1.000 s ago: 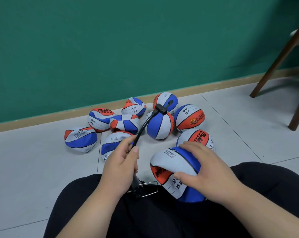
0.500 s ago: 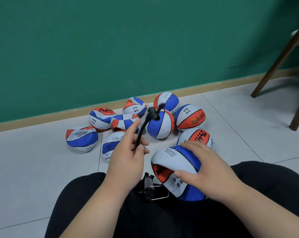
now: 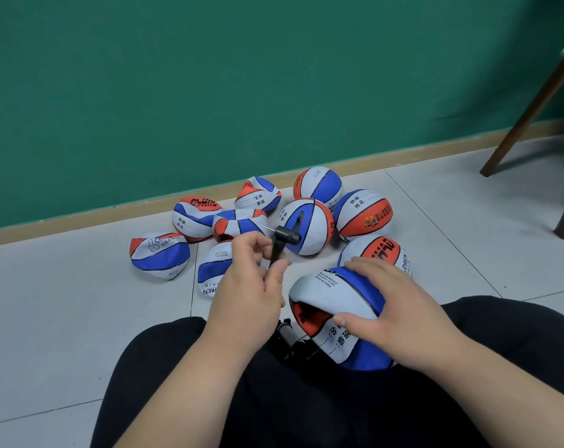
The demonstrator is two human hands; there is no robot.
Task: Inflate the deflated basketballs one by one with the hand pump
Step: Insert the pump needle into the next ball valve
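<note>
My left hand (image 3: 246,286) has slid up the hose (image 3: 276,253) since a moment ago. It was low on the hose then, and now my thumb and curled fingers pinch it just under the nozzle head (image 3: 287,237). The head has dropped closer to my knuckles, and its thin needle (image 3: 267,228) sticks out toward the left.

My right hand (image 3: 400,315) has hardly shifted. It cups the deflated ball (image 3: 332,292) on my lap (image 3: 306,409), with the fingers laid across the blue and white top and the thumb against the caved-in orange fold on the near side.

The pump (image 3: 285,338) lies between my legs, just left of that ball and partly hidden under my left wrist.

The other balls (image 3: 159,255) sit in a cluster on the tiled floor (image 3: 64,318) ahead of me, near the foot of the green wall (image 3: 209,76). Most are crumpled. The round ball (image 3: 309,227) right behind the nozzle head looks full. A brown chair leg (image 3: 529,108) slants down at the far right.
</note>
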